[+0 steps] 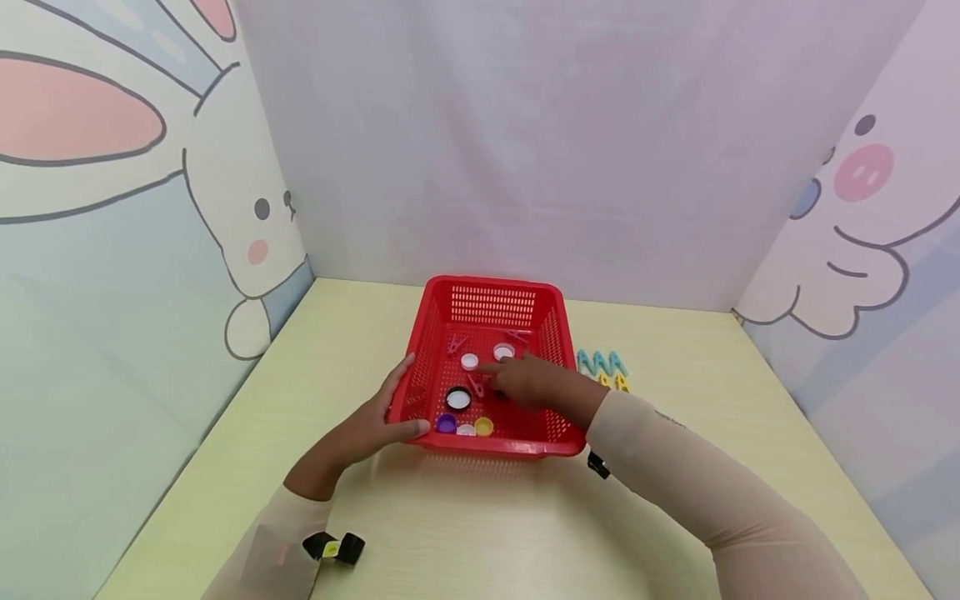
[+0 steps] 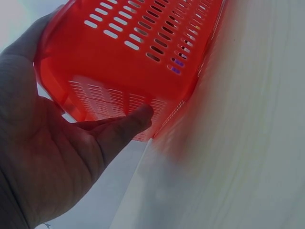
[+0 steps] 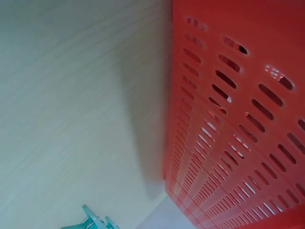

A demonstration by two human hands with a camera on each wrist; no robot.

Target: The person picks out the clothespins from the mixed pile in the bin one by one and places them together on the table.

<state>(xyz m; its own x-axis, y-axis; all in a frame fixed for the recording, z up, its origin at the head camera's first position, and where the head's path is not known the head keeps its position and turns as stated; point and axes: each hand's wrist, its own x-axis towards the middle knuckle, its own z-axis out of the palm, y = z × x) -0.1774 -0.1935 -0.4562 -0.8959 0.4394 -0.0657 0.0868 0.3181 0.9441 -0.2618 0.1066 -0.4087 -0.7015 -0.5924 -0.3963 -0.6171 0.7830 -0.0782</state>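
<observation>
From where I stand I count one red basket (image 1: 517, 447) and six caps in sight: three white caps (image 1: 469, 362), one black-rimmed cap (image 1: 458, 400), one purple cap (image 1: 446, 423), one yellow cap (image 1: 483, 427). Clips come to eight that I can see: three pink clips (image 1: 477, 387), three teal clips (image 1: 601, 361), two yellow clips (image 1: 622, 383).

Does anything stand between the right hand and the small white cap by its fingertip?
Nothing visible does: the right hand is past the right wall of the red basket, beside the small white cap. A pink clip lies nearer the person, not between.
</observation>
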